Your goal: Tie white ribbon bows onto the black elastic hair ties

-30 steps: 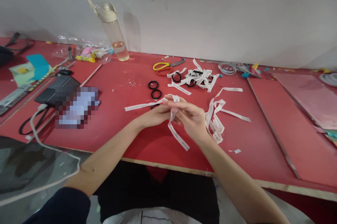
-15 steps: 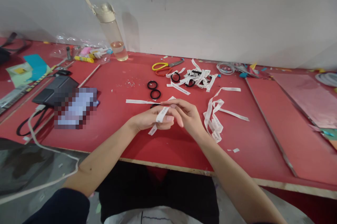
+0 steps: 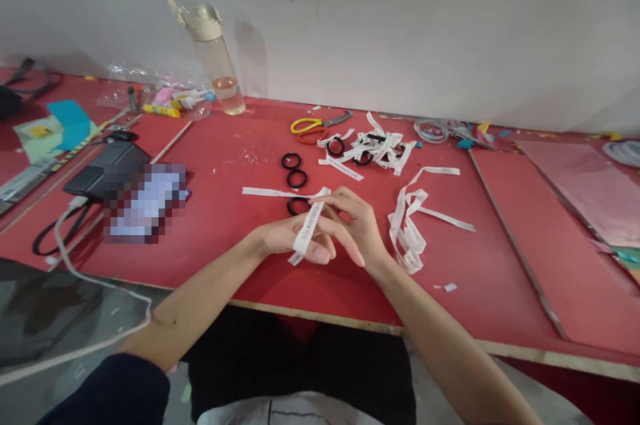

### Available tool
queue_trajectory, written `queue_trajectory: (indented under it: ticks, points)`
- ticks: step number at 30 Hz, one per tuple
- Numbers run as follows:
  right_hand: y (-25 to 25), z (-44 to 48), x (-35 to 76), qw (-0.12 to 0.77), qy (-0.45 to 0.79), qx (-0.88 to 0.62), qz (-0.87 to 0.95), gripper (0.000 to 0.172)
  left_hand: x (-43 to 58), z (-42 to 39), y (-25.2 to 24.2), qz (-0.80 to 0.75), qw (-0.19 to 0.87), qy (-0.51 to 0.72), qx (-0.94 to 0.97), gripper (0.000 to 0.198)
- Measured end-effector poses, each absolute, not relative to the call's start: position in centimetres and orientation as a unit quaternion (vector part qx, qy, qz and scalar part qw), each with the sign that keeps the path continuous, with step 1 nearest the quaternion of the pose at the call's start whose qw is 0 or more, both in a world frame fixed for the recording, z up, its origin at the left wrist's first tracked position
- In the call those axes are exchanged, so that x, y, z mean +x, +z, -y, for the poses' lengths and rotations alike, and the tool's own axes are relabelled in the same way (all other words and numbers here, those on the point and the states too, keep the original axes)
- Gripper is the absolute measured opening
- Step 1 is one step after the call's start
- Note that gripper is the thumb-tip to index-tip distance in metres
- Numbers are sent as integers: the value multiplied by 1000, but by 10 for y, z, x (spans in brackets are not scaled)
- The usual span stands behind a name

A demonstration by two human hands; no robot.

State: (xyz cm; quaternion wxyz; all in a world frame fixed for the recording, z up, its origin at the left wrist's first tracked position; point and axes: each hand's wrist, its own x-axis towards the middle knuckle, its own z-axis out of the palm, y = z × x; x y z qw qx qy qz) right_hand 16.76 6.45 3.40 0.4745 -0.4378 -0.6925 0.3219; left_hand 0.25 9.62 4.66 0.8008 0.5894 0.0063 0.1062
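Note:
A white printed ribbon [image 3: 309, 228] is looped over the thumb of my left hand [image 3: 283, 238], whose fingers are closed on it. One short end hangs below that hand. My right hand [image 3: 357, 222] meets it from the right, fingertips pinching the ribbon near its upper bend. From there a tail of ribbon [image 3: 265, 192] stretches left above the table. Just behind my hands lies a black ring band [image 3: 297, 206], partly covered. Two more black rings [image 3: 297, 178] lie behind it in a row.
Yellow-handled scissors [image 3: 320, 124] and a pile of ribbons with black rings [image 3: 383, 150] lie at the back. Loose ribbons [image 3: 411, 225] rest to the right. Left are a phone [image 3: 147, 205], a power bank [image 3: 107, 168] with a cable, and a water bottle [image 3: 220, 68].
My right fingertips have drawn the ribbon up, so a longer stretch shows across the left thumb. The short end below has become shorter. The nearest black ring is more visible.

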Motion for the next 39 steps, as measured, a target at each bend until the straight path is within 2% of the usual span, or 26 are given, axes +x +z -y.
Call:
queue_trajectory:
  ticks: [3,8,14,22,26,29,32,35,39]
  points:
    - [32,-62,168,455,273,-437,726,17,1,-96,49,-20,773,139,618,32]
    - [25,-65,169,464,184,-441,746,16,0,-96,44,-63,706,193,679,41]
    - [28,-67,169,501,185,-411,739,14,6,-92,38,-113,640,229,725,48]
    - [34,-59,168,484,180,-466,719,15,10,-86,41,-91,706,204,672,51]
    - [32,-57,167,499,137,-478,709,16,11,-85,41,-89,729,181,655,40]
    - [32,-58,170,547,65,-452,702,19,12,-86,42,-94,722,173,663,34]
    - [35,-61,176,576,7,-393,717,20,15,-86,42,-94,700,134,695,39]
    - [36,-64,178,583,-11,-360,728,22,17,-87,40,-84,696,69,710,41]
    - [36,-64,178,579,-3,-360,731,23,17,-85,39,-96,682,47,724,34]
